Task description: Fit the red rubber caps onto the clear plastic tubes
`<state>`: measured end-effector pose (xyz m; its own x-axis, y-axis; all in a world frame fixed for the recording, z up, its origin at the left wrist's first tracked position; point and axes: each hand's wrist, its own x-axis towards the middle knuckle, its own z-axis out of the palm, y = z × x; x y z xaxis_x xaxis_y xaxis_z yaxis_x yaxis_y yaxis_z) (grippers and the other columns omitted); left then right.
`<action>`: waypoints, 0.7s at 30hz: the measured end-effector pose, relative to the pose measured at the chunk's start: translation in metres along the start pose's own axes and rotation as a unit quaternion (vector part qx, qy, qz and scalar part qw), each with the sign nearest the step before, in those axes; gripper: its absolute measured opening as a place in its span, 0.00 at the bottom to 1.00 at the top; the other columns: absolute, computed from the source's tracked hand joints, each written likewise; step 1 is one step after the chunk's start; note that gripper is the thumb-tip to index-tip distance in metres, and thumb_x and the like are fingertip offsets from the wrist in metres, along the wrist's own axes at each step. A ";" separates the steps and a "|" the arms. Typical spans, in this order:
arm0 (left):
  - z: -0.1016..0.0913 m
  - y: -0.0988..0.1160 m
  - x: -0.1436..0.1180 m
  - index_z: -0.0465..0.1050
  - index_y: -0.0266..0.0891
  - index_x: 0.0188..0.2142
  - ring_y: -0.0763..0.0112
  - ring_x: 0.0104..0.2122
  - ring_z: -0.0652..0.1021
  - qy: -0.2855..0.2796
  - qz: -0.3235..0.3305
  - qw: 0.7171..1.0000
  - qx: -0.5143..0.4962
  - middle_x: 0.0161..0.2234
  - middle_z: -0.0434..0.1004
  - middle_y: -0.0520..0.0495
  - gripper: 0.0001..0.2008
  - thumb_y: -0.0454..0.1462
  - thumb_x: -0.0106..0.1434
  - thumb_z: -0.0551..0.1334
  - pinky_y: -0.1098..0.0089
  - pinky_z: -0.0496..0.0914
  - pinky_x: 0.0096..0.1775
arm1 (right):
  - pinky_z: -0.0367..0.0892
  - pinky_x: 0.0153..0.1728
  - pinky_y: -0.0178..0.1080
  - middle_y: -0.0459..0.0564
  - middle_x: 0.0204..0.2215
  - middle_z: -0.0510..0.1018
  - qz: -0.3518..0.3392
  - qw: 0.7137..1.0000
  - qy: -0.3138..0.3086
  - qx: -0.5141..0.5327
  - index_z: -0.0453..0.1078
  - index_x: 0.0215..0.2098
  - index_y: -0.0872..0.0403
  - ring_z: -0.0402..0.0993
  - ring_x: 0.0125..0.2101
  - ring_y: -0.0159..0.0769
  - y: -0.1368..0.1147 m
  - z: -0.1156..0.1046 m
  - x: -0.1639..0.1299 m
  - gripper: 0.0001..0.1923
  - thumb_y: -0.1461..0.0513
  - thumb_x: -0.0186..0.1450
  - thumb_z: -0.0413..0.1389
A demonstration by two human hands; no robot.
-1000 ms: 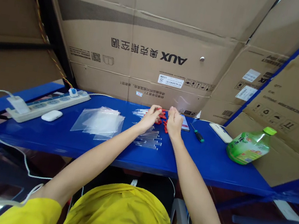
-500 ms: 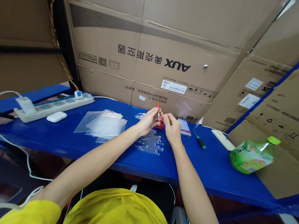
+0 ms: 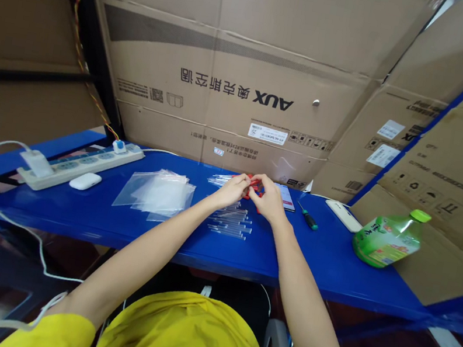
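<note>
Small red plastic pieces (image 3: 255, 188) lie at the back middle of the blue metal desk (image 3: 323, 260), just beside the row of thin clear plastic tubes (image 3: 232, 221), on its far side. The left hand (image 3: 233, 188) and right hand (image 3: 269, 197) meet over them, fingertips pinched together on a red piece; which grip bears it cannot be told. Left of the tubes lies a stack of clear plastic bags (image 3: 157, 191). Right of the tubes lie a small green-handled screwdriver (image 3: 308, 216) and, farther off, a green plastic drink bottle (image 3: 384, 237) tipped on its side.
</note>
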<state>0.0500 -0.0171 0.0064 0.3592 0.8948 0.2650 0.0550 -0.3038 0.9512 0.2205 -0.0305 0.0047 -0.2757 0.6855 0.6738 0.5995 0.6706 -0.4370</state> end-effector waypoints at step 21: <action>-0.016 -0.009 0.008 0.70 0.39 0.32 0.66 0.32 0.73 -0.041 0.171 0.937 0.301 0.32 0.77 0.45 0.17 0.42 0.75 0.50 0.68 0.65 0.40 | 0.61 0.32 0.36 0.47 0.26 0.77 0.029 0.998 -0.011 -0.061 0.73 0.41 0.54 0.69 0.25 0.36 0.001 0.007 0.000 0.09 0.63 0.66 0.53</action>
<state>0.0372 -0.0014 0.0023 0.5208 0.6906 0.5019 0.4305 -0.7201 0.5442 0.2159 -0.0279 -0.0001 -0.2549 0.7288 0.6355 0.7011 0.5919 -0.3977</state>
